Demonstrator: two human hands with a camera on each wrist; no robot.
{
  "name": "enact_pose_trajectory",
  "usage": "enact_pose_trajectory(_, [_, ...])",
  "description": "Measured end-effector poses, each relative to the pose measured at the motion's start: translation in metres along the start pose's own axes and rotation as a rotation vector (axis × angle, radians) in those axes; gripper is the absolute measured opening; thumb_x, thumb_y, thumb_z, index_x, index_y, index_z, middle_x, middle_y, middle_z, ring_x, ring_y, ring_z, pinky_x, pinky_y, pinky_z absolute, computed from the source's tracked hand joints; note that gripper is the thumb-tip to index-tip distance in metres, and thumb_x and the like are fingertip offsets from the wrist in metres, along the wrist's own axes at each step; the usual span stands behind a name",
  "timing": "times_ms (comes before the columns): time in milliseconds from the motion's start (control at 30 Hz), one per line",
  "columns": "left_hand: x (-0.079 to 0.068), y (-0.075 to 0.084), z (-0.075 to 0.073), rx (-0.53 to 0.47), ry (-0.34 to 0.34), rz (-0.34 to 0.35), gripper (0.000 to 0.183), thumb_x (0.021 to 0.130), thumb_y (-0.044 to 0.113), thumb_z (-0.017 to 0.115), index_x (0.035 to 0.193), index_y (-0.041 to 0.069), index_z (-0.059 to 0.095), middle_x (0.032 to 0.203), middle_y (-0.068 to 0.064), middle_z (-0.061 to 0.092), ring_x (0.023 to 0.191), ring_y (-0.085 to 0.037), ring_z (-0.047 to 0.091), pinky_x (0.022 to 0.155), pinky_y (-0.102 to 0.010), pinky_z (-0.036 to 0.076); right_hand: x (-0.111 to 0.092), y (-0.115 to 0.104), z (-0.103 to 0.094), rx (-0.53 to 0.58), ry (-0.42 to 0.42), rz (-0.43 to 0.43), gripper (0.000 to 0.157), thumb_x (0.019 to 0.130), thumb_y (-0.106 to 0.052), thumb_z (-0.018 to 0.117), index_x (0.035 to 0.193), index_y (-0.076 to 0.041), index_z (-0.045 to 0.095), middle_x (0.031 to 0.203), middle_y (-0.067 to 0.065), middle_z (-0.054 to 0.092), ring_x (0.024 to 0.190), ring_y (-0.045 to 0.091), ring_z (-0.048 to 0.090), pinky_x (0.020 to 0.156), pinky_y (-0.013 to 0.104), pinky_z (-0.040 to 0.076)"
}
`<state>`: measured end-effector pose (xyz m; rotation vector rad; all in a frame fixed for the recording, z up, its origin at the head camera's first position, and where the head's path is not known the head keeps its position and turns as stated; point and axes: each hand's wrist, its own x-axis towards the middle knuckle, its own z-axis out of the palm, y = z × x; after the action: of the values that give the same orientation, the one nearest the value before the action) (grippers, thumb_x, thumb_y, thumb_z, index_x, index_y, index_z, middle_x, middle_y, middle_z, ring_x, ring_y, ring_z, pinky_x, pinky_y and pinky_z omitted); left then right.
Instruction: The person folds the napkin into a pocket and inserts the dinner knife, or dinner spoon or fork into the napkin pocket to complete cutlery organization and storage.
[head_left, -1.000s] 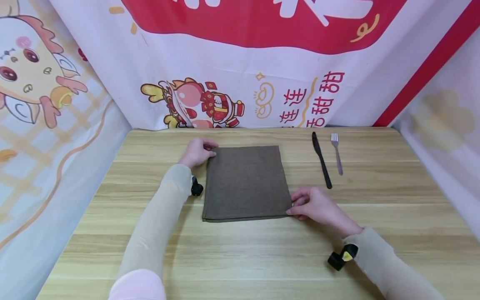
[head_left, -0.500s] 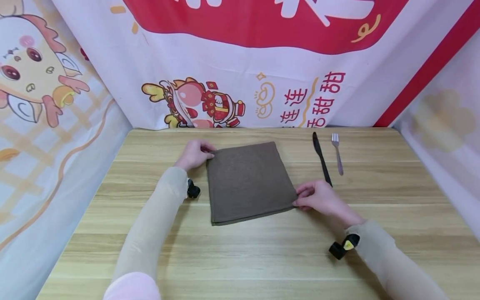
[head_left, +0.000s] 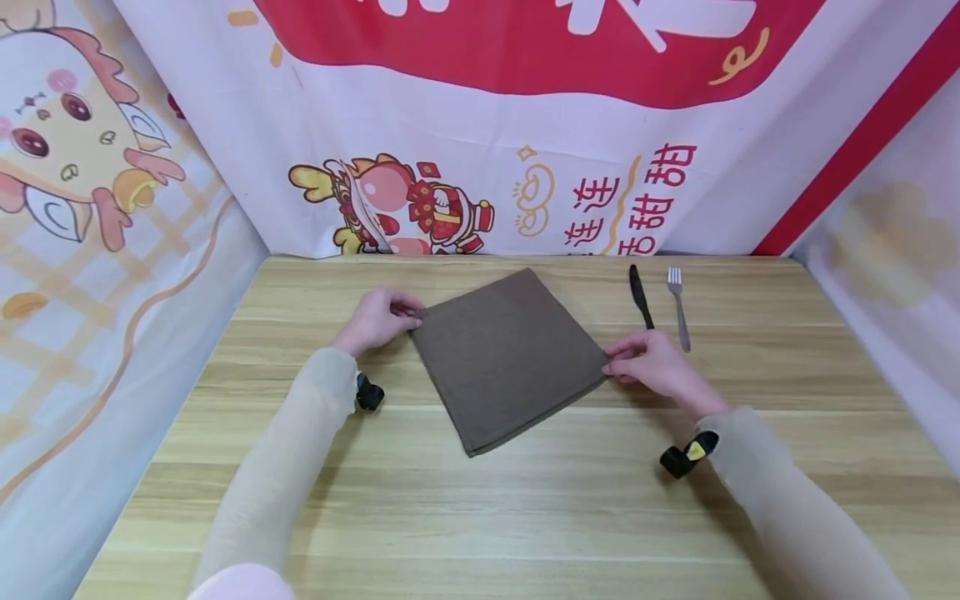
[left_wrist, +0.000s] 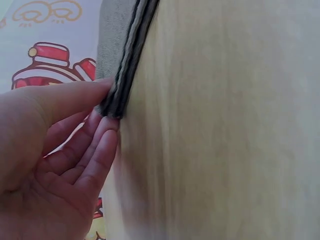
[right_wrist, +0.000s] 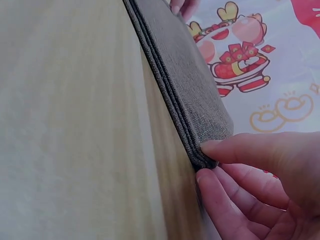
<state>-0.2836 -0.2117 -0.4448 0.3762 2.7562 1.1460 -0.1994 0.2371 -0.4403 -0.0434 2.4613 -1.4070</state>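
A dark brown cloth napkin (head_left: 510, 358), folded into a square of several layers, lies turned like a diamond on the wooden table. My left hand (head_left: 378, 319) pinches its left corner; in the left wrist view the thumb (left_wrist: 75, 97) is on top and the fingers are underneath. With the right hand (head_left: 651, 364) I pinch the opposite corner at the right. The right wrist view shows the stacked layers of the napkin (right_wrist: 185, 90) between that thumb and the fingers.
A black knife (head_left: 638, 292) lies just beyond my right hand, its handle end partly hidden by the hand. Beside it is a silver fork (head_left: 678, 304). A printed cloth backdrop (head_left: 480, 167) rises behind the wooden table (head_left: 540, 517), with more printed cloth at both sides.
The napkin has turned counterclockwise from nearly square-on to a diamond. My right hand has moved away from me and slightly right with its corner; the left has come slightly nearer and left.
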Motion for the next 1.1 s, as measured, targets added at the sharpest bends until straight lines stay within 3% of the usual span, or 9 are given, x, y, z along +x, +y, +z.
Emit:
enact_pose_trajectory(300, [-0.025, 0.007, -0.003, -0.018, -0.057, -0.012, 0.029, 0.093, 0.009, 0.075, 0.121, 0.002, 0.072, 0.107, -0.01, 0.071, 0.096, -0.023, 0.064, 0.085, -0.038, 0.053, 0.017, -0.007, -0.011, -0.089, 0.063, -0.008, 0.032, 0.088, -0.009, 0.081, 0.114, 0.007, 0.069, 0.097, 0.017, 0.069, 0.079, 0.022, 0.07, 0.071, 0.03, 0.06])
enact_pose_trajectory(567, [-0.045, 0.01, 0.003, -0.045, -0.058, -0.02, 0.035, 0.09, 0.009, 0.079, 0.124, 0.002, 0.071, 0.104, -0.009, 0.069, 0.094, -0.023, 0.063, 0.083, -0.036, 0.053, 0.035, -0.007, -0.016, -0.172, 0.098, 0.024, 0.031, 0.092, -0.02, 0.079, 0.11, 0.003, 0.069, 0.092, 0.015, 0.072, 0.074, 0.022, 0.07, 0.066, 0.033, 0.061])
enact_pose_trajectory(900, [-0.068, 0.017, 0.014, -0.065, -0.111, 0.05, 0.046, 0.085, 0.006, 0.082, 0.128, -0.002, 0.067, 0.099, -0.009, 0.067, 0.088, -0.021, 0.061, 0.077, -0.03, 0.053, 0.059, -0.015, -0.014, -0.035, 0.17, 0.048, 0.031, 0.095, -0.015, 0.074, 0.117, 0.006, 0.066, 0.1, 0.02, 0.073, 0.08, 0.023, 0.073, 0.071, 0.031, 0.061])
enact_pose_trajectory(1100, [-0.08, 0.02, 0.017, -0.113, -0.131, 0.046, 0.051, 0.082, 0.007, 0.085, 0.128, -0.002, 0.066, 0.097, -0.008, 0.067, 0.086, -0.021, 0.063, 0.077, -0.031, 0.055, 0.069, -0.018, -0.011, 0.008, 0.175, 0.018, 0.041, 0.094, -0.017, 0.075, 0.128, 0.003, 0.063, 0.111, 0.021, 0.071, 0.088, 0.025, 0.074, 0.076, 0.032, 0.06])
